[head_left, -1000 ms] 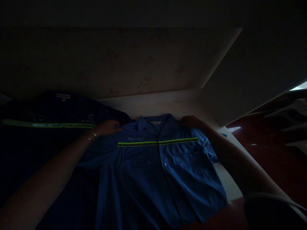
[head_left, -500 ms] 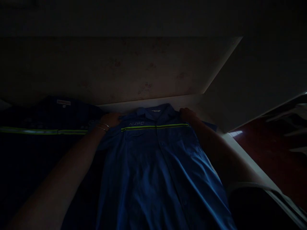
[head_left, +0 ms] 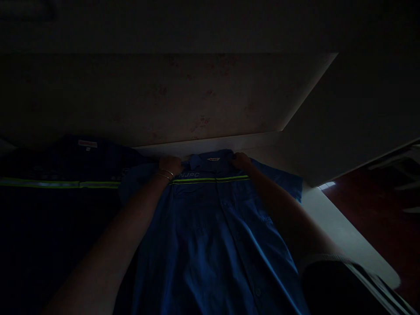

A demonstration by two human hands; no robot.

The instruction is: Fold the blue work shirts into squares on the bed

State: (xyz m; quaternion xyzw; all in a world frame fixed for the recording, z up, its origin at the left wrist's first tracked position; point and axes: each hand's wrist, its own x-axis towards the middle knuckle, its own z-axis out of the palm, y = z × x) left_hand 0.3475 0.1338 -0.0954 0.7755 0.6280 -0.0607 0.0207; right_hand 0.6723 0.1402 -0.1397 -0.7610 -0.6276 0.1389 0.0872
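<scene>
A blue work shirt [head_left: 213, 236] with a yellow-green reflective chest stripe and white lettering lies face up on a pale surface, collar away from me. My left hand [head_left: 170, 165], with thin bangles at the wrist, rests closed on the shirt's left shoulder beside the collar. My right hand [head_left: 241, 161] grips the shoulder on the other side of the collar. Both forearms stretch over the shirt front. The scene is very dim, so the fingers are hard to make out.
A second, darker shirt [head_left: 59, 175] with the same reflective stripe lies to the left. The pale table edge [head_left: 341, 232] runs diagonally at the right, with dark reddish floor [head_left: 377, 218] beyond. A stained wall [head_left: 164, 96] rises right behind the shirts.
Both hands have slid inward along the shoulders toward the collar. The shirt has shifted away from me toward the wall, and its sleeves now spread out at both sides.
</scene>
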